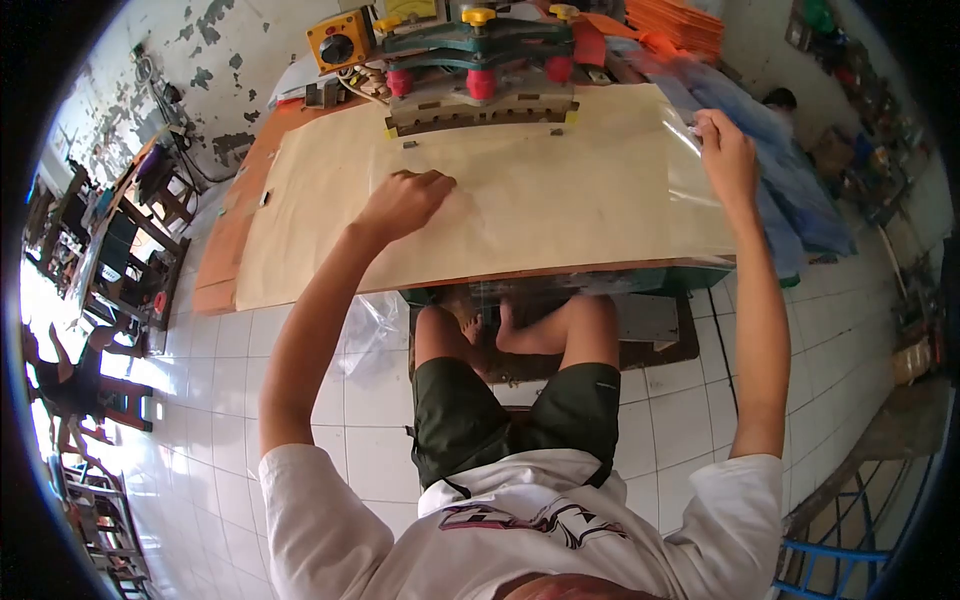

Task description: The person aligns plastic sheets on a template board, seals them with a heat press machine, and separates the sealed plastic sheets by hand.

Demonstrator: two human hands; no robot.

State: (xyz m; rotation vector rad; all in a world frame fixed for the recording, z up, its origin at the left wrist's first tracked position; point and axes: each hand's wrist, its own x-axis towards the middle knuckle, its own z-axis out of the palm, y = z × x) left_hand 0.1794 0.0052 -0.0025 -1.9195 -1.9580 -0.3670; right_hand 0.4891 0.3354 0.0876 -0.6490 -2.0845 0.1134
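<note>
- Clear plastic film [690, 190]: lies over the tan work sheet [300, 210], its glossy part just below the right fingertips and reaching toward the near table edge.
- Right hand [727, 158]: the fingers are bent and closed in a pinch on what looks like the film's far right corner.
- Left hand [405, 205]: well apart from the right fingers, palm down on the covered tabletop, fingers loosely curled; their undersides are hidden, so I cannot tell whether they grasp the film or only press on it.
- Green-framed press [478, 45]: beyond the left fingertips and to their right, with yellow knobs and red cylindrical parts above a notched bar.
- Yellow control box [341, 38]: beyond the left fingers, beside the press, with a black dial.
- Blue plastic sheeting [790, 170]: just to the right of the right fingers.
- Stack of orange sheets [678, 25]: beyond the right fingers, at the far side.
- Crumpled clear plastic [376, 335]: nearer the body than the left fingers, below the table edge.
</note>
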